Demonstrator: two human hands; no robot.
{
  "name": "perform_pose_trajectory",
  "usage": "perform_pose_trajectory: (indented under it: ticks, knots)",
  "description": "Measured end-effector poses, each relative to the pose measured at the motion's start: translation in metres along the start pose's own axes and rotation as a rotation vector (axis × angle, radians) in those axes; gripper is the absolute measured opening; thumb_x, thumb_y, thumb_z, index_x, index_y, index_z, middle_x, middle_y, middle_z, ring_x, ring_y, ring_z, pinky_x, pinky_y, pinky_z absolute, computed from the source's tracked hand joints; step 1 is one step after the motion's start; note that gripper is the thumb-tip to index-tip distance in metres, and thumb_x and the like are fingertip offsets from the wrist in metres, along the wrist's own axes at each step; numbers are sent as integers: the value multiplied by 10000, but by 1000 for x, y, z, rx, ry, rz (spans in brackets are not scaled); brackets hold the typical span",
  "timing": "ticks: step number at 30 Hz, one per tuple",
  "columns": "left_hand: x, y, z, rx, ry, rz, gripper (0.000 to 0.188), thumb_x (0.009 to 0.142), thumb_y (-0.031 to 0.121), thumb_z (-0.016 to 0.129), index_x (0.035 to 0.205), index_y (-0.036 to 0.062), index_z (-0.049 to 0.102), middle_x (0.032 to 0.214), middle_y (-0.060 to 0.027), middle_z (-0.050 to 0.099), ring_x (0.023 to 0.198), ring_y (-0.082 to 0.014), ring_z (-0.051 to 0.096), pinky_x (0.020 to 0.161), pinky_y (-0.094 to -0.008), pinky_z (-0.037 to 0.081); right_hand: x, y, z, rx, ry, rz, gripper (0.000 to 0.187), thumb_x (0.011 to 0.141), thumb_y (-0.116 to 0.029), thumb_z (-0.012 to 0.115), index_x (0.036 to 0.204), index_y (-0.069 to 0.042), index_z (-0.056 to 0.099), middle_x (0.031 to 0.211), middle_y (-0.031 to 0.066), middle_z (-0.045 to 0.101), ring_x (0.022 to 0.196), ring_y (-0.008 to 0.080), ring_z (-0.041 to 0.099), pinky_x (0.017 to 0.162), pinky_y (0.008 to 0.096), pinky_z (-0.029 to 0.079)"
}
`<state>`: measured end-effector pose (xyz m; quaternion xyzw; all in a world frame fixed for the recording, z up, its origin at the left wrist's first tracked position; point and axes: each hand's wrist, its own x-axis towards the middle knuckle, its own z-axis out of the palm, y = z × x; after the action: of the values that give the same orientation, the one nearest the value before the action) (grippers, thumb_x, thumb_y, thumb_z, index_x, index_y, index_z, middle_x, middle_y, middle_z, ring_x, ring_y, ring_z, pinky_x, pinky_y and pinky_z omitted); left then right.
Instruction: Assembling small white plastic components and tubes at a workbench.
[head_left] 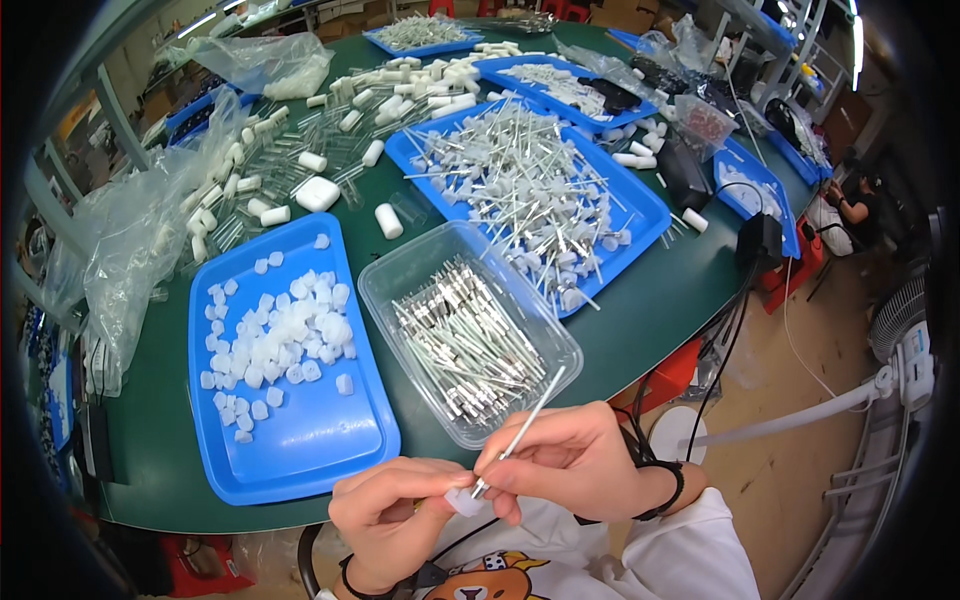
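Left hand [395,505] and right hand [565,460] are close together at the near edge of the green table [640,315]. Left thumb and forefinger are clamped on a translucent white cap [463,502]; right thumb and fingers are pinched on a thin rod [530,422], tilted with its free end up and to the right. The rod's metal end lies at the cap; whether it is seated inside cannot be told, as fingers cover part of the joint.

Near left, a blue tray [325,470] holds loose caps [300,330]. Just right of it, a clear tub [412,255] holds metal-ended rods [470,340]. Farther right, a larger blue tray [652,218] carries a heap of capped rods [530,180].

Recommended, in this inspector's judgement: support the cap squarely, grip the rod close to its metal end, align both on one axis and press straight. Side load may bend the rod or deform the cap; check seating before release.
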<state>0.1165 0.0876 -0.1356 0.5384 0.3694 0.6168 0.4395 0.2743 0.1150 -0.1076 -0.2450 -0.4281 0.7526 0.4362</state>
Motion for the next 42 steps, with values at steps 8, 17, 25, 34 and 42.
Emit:
perform_pose_trajectory:
  ticks: [8, 17, 25, 34, 42]
  knots:
    - [3, 12, -8, 2, -72, -110, 91, 644, -60, 621, 729, -46, 590, 690, -140, 601, 620, -172, 586, 555, -227, 455, 0, -4, 3, -109, -48, 3, 128, 752, 77, 511, 871, 104, 548, 818, 151, 548, 619, 134, 563, 506, 221, 478]
    - [29, 20, -28, 805, 209, 112, 150, 640, -17, 613, 789, -14, 590, 724, -109, 586, 633, -201, 558, 582, -265, 431, 39, -36, -28, -775, 414, -509, 183, 769, -5, 519, 944, 47, 530, 758, 100, 583, 643, 139, 577, 561, 235, 465]
    - [32, 14, -57, 1103, 333, 4, 196, 658, 17, 599, 845, 4, 545, 848, -104, 497, 795, -251, 484, 697, -326, 382, 37, -54, -38, -1722, 592, -421, 177, 694, -32, 557, 866, 9, 545, 792, 136, 553, 794, 303, 513, 694, 346, 403]
    - [28, -2, -67, 1135, 209, -66, 239, 640, 51, 627, 859, 8, 542, 825, -87, 482, 725, -222, 475, 640, -301, 391, 51, -49, -2, -1814, 85, -84, 167, 670, -184, 613, 667, -17, 606, 521, 91, 506, 524, 222, 505, 514, 306, 391]
    - [28, 1, -69, 1137, 214, -72, 243, 640, 97, 639, 842, 1, 544, 821, -98, 480, 759, -256, 472, 664, -326, 382, 75, -49, 11, -1924, -233, 186, 204, 666, -242, 621, 681, -39, 622, 523, 113, 538, 525, 265, 541, 515, 321, 413]
